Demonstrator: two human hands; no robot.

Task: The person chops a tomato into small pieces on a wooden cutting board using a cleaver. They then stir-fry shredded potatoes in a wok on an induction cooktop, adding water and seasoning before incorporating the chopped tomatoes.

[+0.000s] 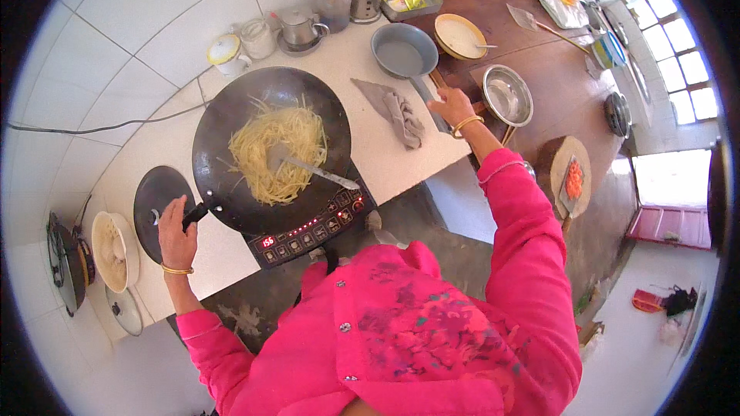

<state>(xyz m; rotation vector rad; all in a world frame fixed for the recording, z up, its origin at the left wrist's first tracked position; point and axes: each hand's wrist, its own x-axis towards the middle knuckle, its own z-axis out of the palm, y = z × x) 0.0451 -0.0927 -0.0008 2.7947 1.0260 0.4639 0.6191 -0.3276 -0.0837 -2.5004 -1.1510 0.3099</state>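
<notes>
A dark wok [208,127] stands on an induction cooker [312,231] with lit digits. Pale shredded strips, perhaps potato [243,144], lie in it, with a metal spatula [324,174] resting among them. My left hand [176,234] is beside the wok's black handle [195,216], over a black lid [151,190]; its fingers are extended and do not wrap the handle. My right hand [454,107] is by the handle [429,98] of a grey scoop-like pan [404,52]. Its fingers are bent, and whether they grip anything is hidden.
A grey cloth [399,115] lies right of the wok. Farther right are a yellow bowl [454,34], a steel bowl [507,95] and a chopping block [549,162] with a cleaver [569,202] bearing chopped red pieces [574,179]. A cream basket [107,266] stands left.
</notes>
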